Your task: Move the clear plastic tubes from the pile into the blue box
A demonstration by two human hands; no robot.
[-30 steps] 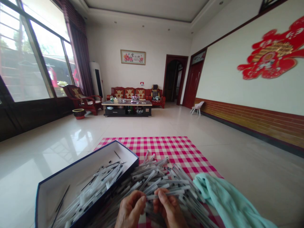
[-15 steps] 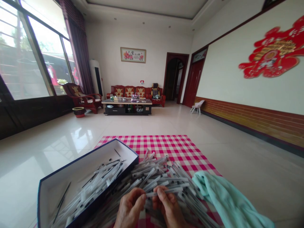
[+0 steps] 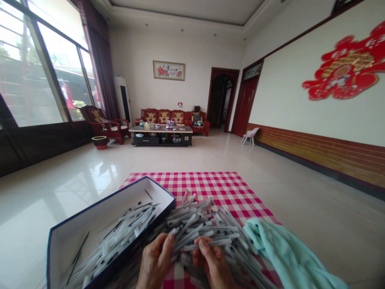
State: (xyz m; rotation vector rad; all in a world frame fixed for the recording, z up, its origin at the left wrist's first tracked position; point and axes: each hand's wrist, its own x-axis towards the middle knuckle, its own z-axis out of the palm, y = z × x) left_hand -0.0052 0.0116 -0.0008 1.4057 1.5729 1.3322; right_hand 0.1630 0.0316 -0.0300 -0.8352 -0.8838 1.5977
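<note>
Right of the box (image 3: 159,196), a pen (image 3: 189,248) was held pinched between the fingers of the right hand (image 3: 213,259); the fingers of the left hand (image 3: 155,257), nearer the box, were close together, but whether anything was gripped there could not be told. The pen was judged light, stiff and rather slippery, best taken at mid-length.

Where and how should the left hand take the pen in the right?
Probably pinch the pen by its left end, coming from the left: that slim end juts past the right hand toward the left hand, nearly level in view.
</note>
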